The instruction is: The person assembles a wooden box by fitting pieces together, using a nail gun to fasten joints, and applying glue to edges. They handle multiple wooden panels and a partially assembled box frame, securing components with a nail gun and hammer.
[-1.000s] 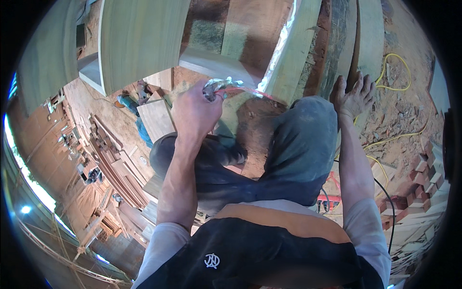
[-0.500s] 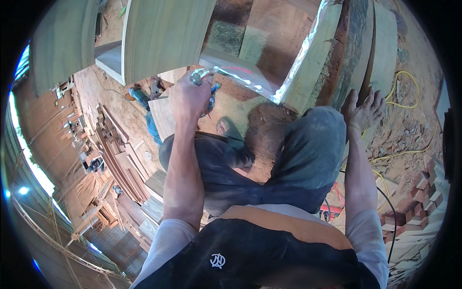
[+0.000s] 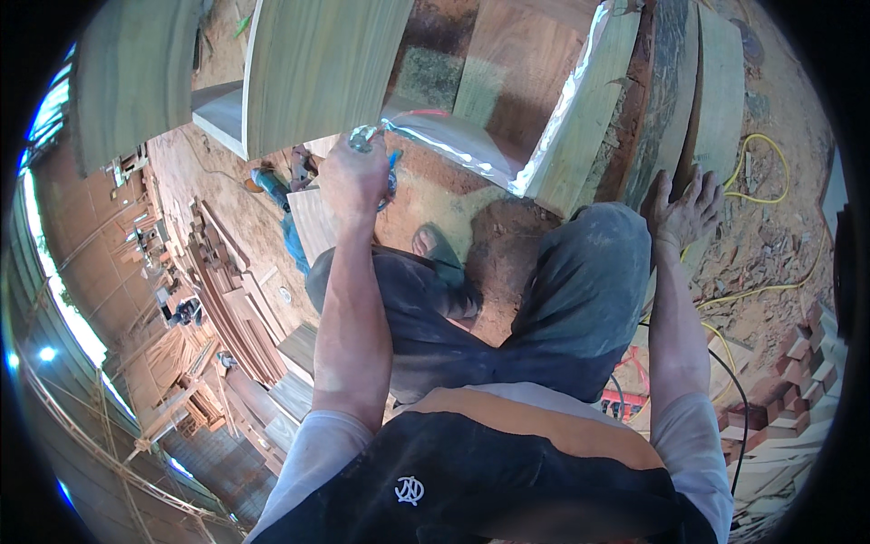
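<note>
My left hand (image 3: 355, 181) is closed round a squeeze glue bottle (image 3: 362, 138), most of which the fingers hide. The bottle's tip is at the left end of a white glue bead (image 3: 453, 156) along the edge of a wooden board (image 3: 480, 136). That bead meets another at the corner, which runs up the edge of an adjoining board (image 3: 580, 136). Fingers spread, my right hand (image 3: 687, 213) rests on a long plank (image 3: 716, 100) beside my knee and holds nothing.
Large upright wooden panels (image 3: 322, 72) stand at the upper left. A blue-and-dark power tool (image 3: 270, 184) lies on the dirt floor. A yellow cord (image 3: 770, 172) loops at the right, above stacked wood blocks (image 3: 788, 394). Timber strips (image 3: 222, 290) are piled at the left.
My left hand and the glue bottle have shifted a little left along the board edge, and the white bead now reaches further left. My right hand stays in place.
</note>
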